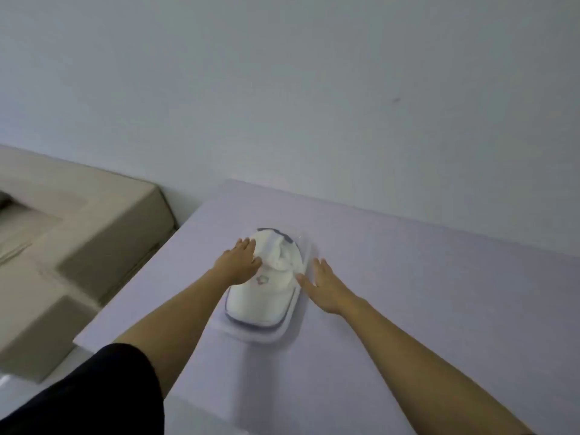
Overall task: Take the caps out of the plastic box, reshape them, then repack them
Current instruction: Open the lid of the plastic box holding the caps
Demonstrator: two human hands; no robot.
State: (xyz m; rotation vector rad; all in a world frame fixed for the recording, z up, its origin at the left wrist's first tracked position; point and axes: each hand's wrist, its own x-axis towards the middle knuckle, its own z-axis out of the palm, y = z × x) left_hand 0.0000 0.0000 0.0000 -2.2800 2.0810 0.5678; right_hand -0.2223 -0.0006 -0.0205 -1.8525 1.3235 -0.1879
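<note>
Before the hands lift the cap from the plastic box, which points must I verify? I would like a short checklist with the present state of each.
1. Left hand touches the white cap: ok, it rests flat on the cap's left side.
2. Right hand touches the plastic box: cannot tell, its fingers lie at the right edge.
3. Either hand grips something: not ok, both are open.
4. Box lies flat on the table: ok.
5. Lid removed: cannot tell, the plastic is clear.

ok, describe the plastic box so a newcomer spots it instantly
Start at the lavender table against the pale wall. Near its middle, between the left hand and right hand, lies the clear plastic box. It holds a white cap with a dark-edged brim.
</note>
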